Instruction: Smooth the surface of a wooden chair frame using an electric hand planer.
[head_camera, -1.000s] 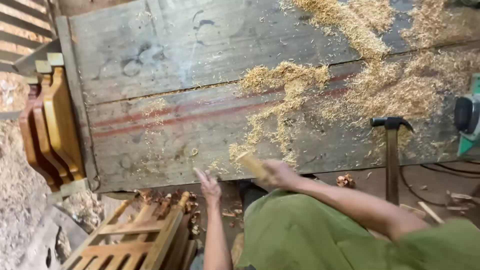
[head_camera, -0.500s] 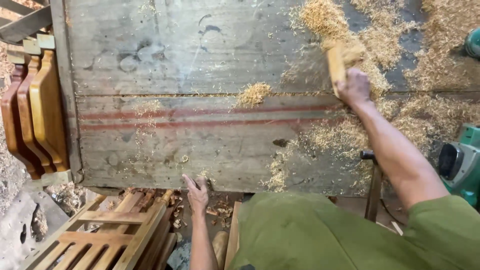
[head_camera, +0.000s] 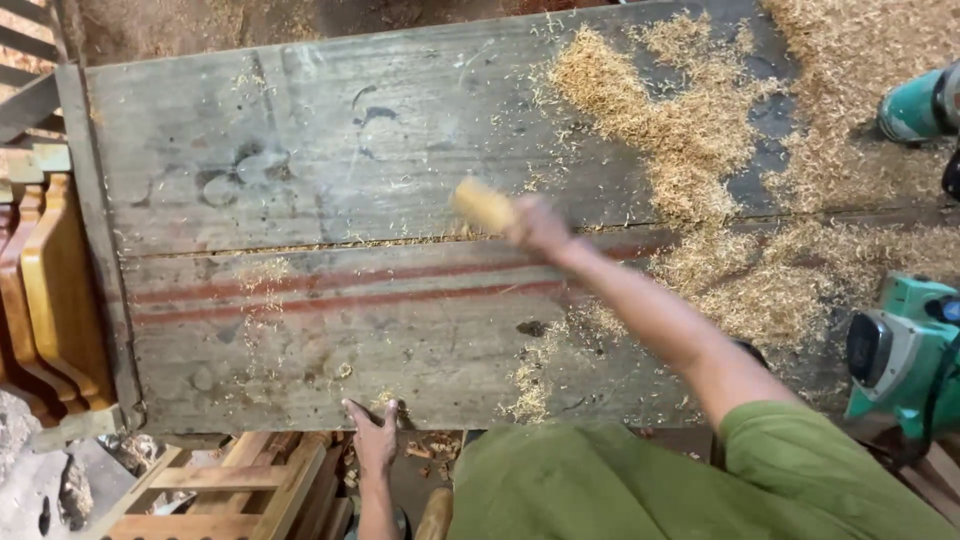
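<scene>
The right hand (head_camera: 540, 225) is closed round the handle of a short, pale-yellow bristle brush (head_camera: 484, 205), blurred in motion. Half a second ago the brush was up near the workbench's far right, amid the heaped shavings; now it is at the middle of the worn grey plank workbench (head_camera: 300, 150), over the seam between the boards. Its long axis runs left and slightly toward the far edge, bristles pointing left. The left hand (head_camera: 374, 438) rests as before, fingers spread open on the near edge. A green power planer (head_camera: 900, 350) sits at the right edge, beside loose sawdust (head_camera: 690, 130).
</scene>
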